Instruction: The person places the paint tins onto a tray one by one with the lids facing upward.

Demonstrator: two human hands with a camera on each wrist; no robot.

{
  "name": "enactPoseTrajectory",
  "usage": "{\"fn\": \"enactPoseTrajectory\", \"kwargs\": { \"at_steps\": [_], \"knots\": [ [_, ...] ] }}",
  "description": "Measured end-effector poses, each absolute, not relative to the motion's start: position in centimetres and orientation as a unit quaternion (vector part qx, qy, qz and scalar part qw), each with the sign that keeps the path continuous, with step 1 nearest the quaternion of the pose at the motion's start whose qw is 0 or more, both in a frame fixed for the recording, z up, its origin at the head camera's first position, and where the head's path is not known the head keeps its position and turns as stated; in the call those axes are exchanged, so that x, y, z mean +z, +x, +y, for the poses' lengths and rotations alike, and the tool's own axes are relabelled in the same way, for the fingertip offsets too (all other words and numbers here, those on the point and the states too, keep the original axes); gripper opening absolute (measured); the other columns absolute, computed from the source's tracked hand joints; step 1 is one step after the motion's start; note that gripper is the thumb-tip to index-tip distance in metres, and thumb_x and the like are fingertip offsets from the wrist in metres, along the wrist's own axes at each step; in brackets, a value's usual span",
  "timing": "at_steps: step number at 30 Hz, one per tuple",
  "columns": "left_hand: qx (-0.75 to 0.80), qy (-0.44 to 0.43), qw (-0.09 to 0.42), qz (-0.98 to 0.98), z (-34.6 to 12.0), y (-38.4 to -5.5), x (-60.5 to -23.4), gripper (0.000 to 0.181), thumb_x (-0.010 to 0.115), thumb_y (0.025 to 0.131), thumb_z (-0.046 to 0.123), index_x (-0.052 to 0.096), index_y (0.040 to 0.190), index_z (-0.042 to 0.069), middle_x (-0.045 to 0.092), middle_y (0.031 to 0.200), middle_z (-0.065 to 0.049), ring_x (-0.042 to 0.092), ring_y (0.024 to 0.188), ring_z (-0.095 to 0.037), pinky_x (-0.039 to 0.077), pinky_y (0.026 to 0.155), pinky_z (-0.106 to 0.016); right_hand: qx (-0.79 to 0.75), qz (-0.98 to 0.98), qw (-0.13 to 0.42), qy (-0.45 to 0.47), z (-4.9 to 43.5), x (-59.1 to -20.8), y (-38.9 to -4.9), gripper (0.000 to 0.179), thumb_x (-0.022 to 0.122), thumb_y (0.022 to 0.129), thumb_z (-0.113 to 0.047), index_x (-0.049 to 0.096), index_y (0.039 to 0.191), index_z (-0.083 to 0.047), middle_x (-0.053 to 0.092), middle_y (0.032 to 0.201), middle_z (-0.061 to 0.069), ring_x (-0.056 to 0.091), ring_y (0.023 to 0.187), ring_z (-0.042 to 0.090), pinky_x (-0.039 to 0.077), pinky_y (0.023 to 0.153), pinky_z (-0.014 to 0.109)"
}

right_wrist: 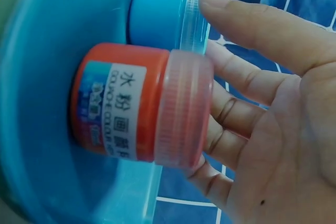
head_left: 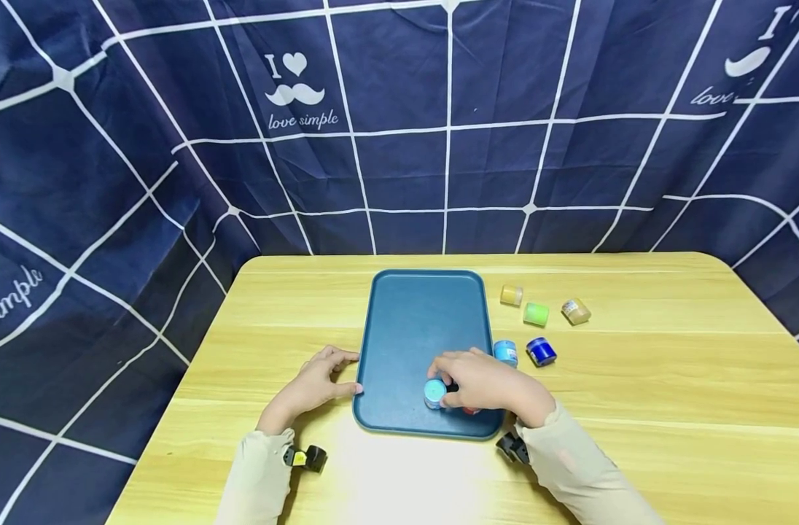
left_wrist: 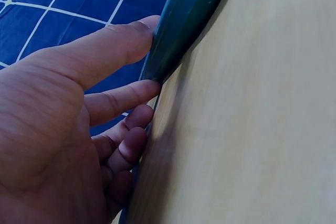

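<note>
My right hand (head_left: 481,379) pinches the lid of a light blue gouache paint jar (head_left: 434,394), which stands upright on the near part of the dark teal tray (head_left: 415,313). Right beside it on the tray is a red paint jar (right_wrist: 121,103) with a clear lid, mostly covered by the right hand in the head view. At the tray's left side is my left hand (head_left: 314,383), thumb and index fingertips against the outer edge. In the left wrist view its other fingers bend loosely below the tray's rim (left_wrist: 178,30).
Off the tray's right side, a second blue jar (head_left: 505,353) stands close to the rim. Farther right lie a dark blue jar (head_left: 541,351), a green jar (head_left: 536,314), a yellow jar (head_left: 511,294) and a tan jar (head_left: 575,311). A checked navy cloth (head_left: 399,175) hangs behind the wooden table (head_left: 668,350).
</note>
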State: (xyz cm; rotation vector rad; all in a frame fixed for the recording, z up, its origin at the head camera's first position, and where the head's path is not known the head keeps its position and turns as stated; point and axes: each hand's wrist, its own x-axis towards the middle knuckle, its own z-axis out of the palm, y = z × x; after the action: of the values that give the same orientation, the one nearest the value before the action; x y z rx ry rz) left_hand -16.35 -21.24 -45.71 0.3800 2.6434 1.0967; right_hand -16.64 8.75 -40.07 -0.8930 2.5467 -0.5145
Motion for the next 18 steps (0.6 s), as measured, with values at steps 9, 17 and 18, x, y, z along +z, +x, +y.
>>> {"fn": "enactPoseTrajectory", "kwargs": {
  "at_steps": [9,17,18],
  "knots": [
    [0.375,0.125,0.13,0.909,-21.27,-16.39,-45.8,0.057,0.077,0.081,0.034,0.06,0.13,0.011,0.054,0.107,-0.001,0.049,0.099,-0.017,0.04,0.089,-0.037,-0.212,0.902,0.192,-0.323,9.02,-40.43,-16.86,0.021,0.072,0.086,-0.019,0.064,0.105,-0.018,0.05,0.083,-0.007,0.045,0.076,0.01,0.035,0.076,0.032],
    [0.373,0.124,0.128,0.91,-21.39,-16.43,-46.07,0.057,0.077,0.081,0.035,0.06,0.13,0.012,0.054,0.106,-0.001,0.049,0.099,-0.016,0.041,0.089,-0.037,-0.233,0.898,0.194,-0.32,9.11,-40.79,-16.8,0.023,0.071,0.086,-0.017,0.064,0.108,-0.019,0.051,0.084,-0.007,0.045,0.077,0.011,0.037,0.072,0.027],
    [0.373,0.125,0.128,0.91,-21.4,-16.43,-46.11,0.058,0.077,0.081,0.035,0.06,0.13,0.012,0.054,0.106,-0.001,0.049,0.098,-0.016,0.041,0.089,-0.037,-0.231,0.898,0.194,-0.32,9.11,-40.81,-16.78,0.023,0.071,0.087,-0.017,0.064,0.109,-0.019,0.051,0.084,-0.007,0.045,0.077,0.011,0.037,0.072,0.028]
  ]
}}
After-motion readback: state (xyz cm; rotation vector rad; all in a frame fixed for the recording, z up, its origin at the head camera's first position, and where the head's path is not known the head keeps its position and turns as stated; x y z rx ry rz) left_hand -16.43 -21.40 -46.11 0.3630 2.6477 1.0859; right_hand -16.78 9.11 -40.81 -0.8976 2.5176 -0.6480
